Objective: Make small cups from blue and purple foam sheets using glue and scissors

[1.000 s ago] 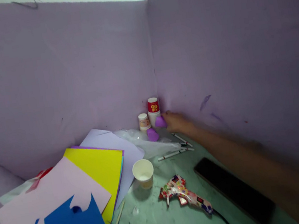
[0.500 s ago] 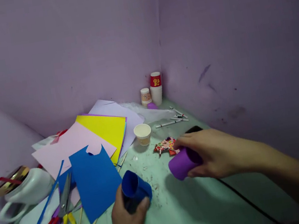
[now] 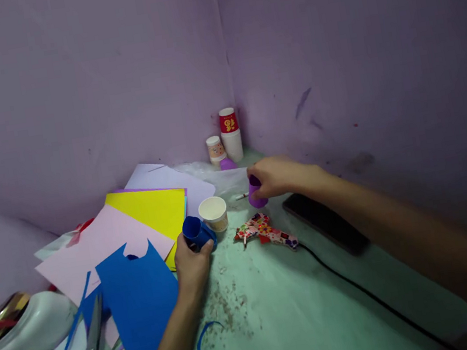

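My left hand [image 3: 193,262] is wrapped round a small blue paper cup [image 3: 197,232], which leans with its opening showing, just in front of a white paper cup [image 3: 213,213]. Farther back on the right, my right hand [image 3: 272,177] grips a purple cup [image 3: 256,194] from above, near the white pens. Between and in front of the hands lies a floral-patterned glue gun [image 3: 264,231] with a black cord. A dark phone [image 3: 325,222] rests under my right forearm.
Blue paper [image 3: 141,308], pink paper [image 3: 103,249] and yellow paper [image 3: 151,212] overlap at left. Scissors [image 3: 93,339] and a white mug [image 3: 39,321] are at the lower left. Stacked cups [image 3: 232,139] stand in the back corner. A blue strip [image 3: 204,339] curls in front.
My right hand has carried the purple cup back and left, uncovering the glue gun and phone. My left hand has moved the blue cup back beside the white cup. The view has shifted.
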{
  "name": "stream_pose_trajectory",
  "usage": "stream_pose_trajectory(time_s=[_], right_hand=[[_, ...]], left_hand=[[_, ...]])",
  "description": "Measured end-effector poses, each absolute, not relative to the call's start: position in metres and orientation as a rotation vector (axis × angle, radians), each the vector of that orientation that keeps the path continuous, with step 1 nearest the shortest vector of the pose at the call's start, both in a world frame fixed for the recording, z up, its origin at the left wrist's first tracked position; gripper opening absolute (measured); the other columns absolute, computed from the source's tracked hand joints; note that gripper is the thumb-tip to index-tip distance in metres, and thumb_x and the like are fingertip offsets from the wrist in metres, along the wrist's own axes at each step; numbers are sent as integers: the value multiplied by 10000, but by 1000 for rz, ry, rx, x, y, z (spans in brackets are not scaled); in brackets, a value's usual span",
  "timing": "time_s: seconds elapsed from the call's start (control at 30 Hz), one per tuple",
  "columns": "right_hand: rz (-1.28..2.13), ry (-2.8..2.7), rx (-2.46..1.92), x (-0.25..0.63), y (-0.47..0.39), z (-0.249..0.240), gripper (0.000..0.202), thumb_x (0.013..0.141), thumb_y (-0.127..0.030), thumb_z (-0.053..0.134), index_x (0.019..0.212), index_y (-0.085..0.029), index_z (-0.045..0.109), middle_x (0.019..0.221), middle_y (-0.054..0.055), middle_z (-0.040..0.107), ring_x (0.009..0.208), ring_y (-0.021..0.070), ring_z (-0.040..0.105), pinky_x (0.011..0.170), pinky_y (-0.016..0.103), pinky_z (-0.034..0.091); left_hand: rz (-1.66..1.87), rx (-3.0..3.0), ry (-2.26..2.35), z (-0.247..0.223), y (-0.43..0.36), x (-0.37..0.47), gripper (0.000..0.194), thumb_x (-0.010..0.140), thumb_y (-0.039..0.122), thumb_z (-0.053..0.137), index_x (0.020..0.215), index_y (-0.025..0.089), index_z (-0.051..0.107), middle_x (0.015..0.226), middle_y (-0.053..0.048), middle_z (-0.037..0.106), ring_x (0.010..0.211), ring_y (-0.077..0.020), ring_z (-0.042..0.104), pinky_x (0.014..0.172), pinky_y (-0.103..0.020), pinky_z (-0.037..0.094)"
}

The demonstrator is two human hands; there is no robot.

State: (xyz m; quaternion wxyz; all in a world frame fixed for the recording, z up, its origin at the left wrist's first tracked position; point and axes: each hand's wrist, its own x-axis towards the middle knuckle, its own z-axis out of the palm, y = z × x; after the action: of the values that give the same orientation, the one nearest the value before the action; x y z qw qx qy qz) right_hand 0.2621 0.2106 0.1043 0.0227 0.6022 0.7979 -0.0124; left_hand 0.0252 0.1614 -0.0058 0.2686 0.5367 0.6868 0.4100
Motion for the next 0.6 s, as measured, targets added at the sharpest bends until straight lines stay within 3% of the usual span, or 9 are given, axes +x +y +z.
stream_pose_trajectory(time_s=[0.33, 0.6], right_hand=[[-3, 2380, 1975, 269, 277, 89, 323, 626, -263, 729, 927, -152, 698, 955, 131, 730, 868, 293, 673, 619, 293, 466], [84, 2609, 2167, 295, 316, 74, 273, 756, -196, 653, 1006, -87, 649, 1087, 131, 686, 979, 245, 667, 746, 230, 477]], left_hand=[[1026, 1510, 1993, -15, 164, 26, 497, 657, 309, 683, 1116, 166, 558, 1074, -125, 670, 1009, -293, 619, 881, -415, 469], [1041, 1492, 1986, -20, 163, 27, 455, 680, 358, 666, 1091, 199, 553, 1111, -106, 658, 1044, -290, 607, 907, -424, 468]])
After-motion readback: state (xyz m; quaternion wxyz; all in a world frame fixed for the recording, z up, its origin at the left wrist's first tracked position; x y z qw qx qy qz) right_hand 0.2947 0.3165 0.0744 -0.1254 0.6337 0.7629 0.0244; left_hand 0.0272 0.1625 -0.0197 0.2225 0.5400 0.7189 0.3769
